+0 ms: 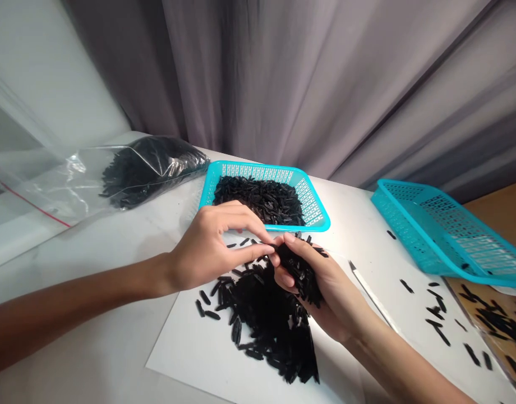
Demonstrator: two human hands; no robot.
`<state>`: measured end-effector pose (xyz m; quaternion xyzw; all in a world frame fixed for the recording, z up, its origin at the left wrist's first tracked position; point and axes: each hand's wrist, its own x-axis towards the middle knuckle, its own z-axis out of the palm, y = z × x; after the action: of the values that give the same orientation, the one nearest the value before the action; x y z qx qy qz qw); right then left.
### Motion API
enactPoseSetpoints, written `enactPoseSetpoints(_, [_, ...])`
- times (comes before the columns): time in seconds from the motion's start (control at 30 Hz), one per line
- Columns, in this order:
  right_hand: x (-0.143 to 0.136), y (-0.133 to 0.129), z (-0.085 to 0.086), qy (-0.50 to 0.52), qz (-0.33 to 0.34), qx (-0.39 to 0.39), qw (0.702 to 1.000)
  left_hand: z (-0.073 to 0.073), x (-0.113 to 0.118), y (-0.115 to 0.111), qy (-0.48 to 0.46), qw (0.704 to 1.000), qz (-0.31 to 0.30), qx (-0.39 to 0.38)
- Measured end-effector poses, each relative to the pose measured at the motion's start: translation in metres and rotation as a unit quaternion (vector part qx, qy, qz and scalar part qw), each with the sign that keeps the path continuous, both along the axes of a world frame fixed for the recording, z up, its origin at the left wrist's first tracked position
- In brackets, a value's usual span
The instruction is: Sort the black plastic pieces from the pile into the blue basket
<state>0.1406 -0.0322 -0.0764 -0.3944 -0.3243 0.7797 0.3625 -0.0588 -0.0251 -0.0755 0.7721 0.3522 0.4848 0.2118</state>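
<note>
My right hand is cupped around a bunch of small flat black pieces, several of them poking out past the fingers. My left hand reaches across to it, thumb and index finger pinched on one thin black piece at the bunch's edge. Below both hands, a dark heap of the same pieces lies on a white sheet, with loose ones scattered at its left. Just behind the hands stands a turquoise basket partly filled with black pieces.
A clear zip bag of black pieces lies at the back left. A slim white-handled craft knife rests right of my right hand. Farther right, a second turquoise basket sits tilted near loose pieces. Grey curtains hang behind.
</note>
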Motion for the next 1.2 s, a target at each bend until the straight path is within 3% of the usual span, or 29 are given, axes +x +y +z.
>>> enactPoseSetpoints(0.87, [0.0026,-0.0037,0.0076,0.039,-0.026,-0.002,0.999,0.004,-0.0017,-0.0017,-0.006,1.0,0.013,-0.003])
enactPoseSetpoints(1.2, [0.0035,-0.0026,0.0054,-0.009,-0.025,0.03,0.999,0.0026,-0.0032,0.0011,0.011,1.0,0.02,-0.002])
